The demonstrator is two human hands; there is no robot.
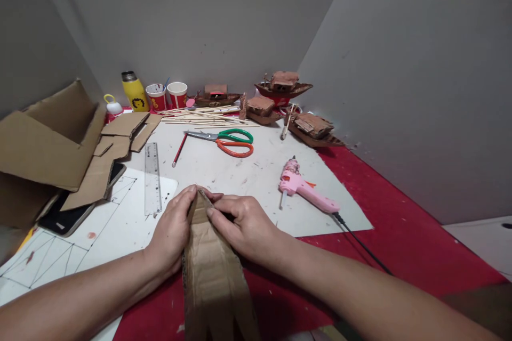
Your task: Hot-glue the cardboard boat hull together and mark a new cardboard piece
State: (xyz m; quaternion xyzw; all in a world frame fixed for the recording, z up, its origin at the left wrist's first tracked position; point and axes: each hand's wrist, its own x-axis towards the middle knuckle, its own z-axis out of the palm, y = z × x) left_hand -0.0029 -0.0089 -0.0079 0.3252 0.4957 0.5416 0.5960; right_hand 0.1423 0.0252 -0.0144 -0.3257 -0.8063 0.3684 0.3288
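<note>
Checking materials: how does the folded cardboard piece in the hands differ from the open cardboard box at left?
The folded brown cardboard piece is narrow and creased into a ridge; the open brown cardboard box is wide, flaps spread. The piece is pinched between left hand and right hand; the box lies untouched. Both are brown.

A hobby craft corner between plain grey walls (400, 64). Shown by glue gun (306, 192), scissors (228, 141), wooden sticks (200, 115), cardboard scraps (124, 133), model boats (284, 88).

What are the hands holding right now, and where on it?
A folded cardboard strip, pinched at its far end. The left hand grips its left face and the right hand its right face, near the fold.
</note>
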